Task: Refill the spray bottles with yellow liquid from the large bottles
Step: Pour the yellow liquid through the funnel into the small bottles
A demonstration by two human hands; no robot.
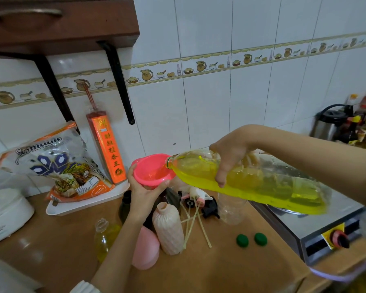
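My right hand (227, 157) grips a large clear bottle of yellow liquid (251, 182), tipped almost level with its mouth over a pink funnel (151, 170). My left hand (144, 193) holds the funnel from below, above a dark bottle (125, 205) that my hand mostly hides. Liquid lies in the funnel bowl. A peach spray bottle (168, 229) and a pink one (145, 248) stand open on the wooden counter. Spray heads with long tubes (195, 205) lie behind them. A small clear bottle with some yellow liquid (104, 235) stands at the left.
Two green caps (242, 240) lie on the counter (230, 267). An empty clear bottle (231, 209) stands under the big one. A steel stove (317, 229) is at the right, a white tray (82, 205) with a rice bag at the left, a white cooker (4, 212) farther left.
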